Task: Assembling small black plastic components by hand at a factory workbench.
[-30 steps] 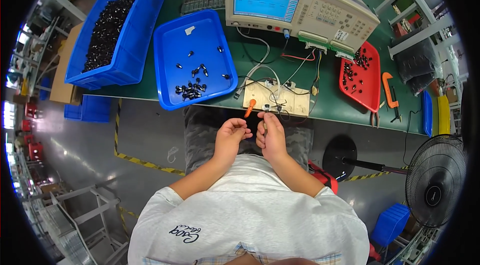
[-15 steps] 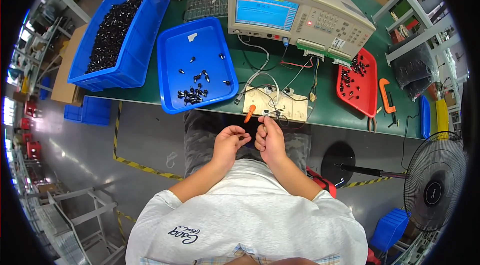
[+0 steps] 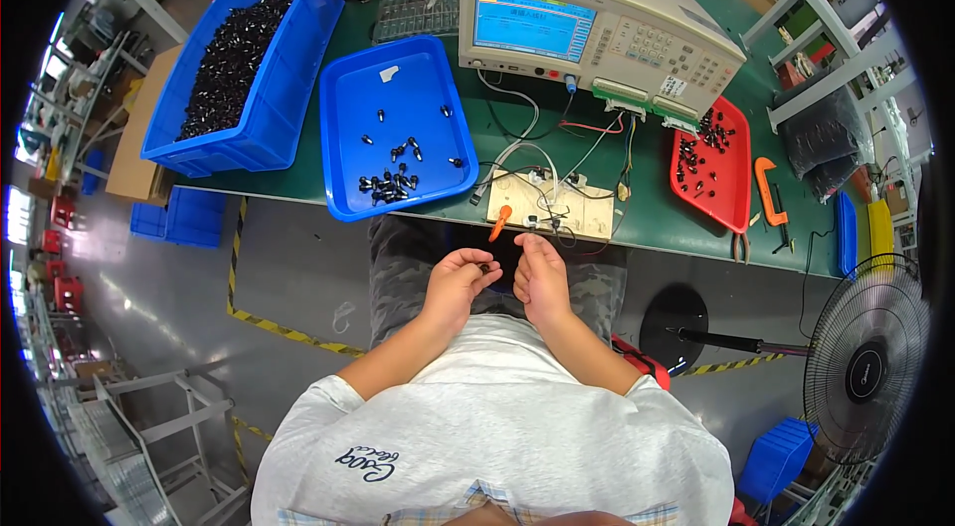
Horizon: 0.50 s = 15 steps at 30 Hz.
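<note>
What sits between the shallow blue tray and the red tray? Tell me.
In the head view, between the shallow blue tray and the red tray lies a pale test board with wires and an orange-handled tool.

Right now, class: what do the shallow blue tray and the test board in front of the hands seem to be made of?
Shallow blue tray: probably moulded plastic, with an even colour and a glossy sheen. Test board: looks like pale wood or fibreboard, matt and unpainted, with wires clipped on; the exact material is unclear.
</note>
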### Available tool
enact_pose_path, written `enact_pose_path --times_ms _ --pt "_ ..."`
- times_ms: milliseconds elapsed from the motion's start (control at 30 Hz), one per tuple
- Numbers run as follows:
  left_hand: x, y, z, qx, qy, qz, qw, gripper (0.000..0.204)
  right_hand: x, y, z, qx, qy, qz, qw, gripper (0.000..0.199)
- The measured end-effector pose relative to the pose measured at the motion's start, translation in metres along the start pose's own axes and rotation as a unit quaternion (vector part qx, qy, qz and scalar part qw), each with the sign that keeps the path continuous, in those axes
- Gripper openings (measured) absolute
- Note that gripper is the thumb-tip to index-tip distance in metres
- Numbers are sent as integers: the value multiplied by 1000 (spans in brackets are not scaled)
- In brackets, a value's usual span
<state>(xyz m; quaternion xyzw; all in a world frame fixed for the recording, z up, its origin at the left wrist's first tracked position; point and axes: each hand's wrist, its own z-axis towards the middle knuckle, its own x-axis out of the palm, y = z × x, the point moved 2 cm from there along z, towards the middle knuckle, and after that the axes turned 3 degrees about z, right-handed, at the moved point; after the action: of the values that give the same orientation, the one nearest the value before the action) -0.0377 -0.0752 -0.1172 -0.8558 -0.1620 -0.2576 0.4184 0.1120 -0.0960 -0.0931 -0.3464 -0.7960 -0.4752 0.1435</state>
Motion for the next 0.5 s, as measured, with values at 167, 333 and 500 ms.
enact_pose_path --times_ms 167,333,500 --pt "-1 2 -5 -24 6 -37 999 18 -20 -14 8 22 -1 -73 997 31" --pt "-3 6 -3 -25 -9 -29 999 17 -54 -37 30 40 -60 -171 983 53" --pt "-10 4 1 -40 -5 3 999 24 -24 -13 3 -1 97 -235 967 40"
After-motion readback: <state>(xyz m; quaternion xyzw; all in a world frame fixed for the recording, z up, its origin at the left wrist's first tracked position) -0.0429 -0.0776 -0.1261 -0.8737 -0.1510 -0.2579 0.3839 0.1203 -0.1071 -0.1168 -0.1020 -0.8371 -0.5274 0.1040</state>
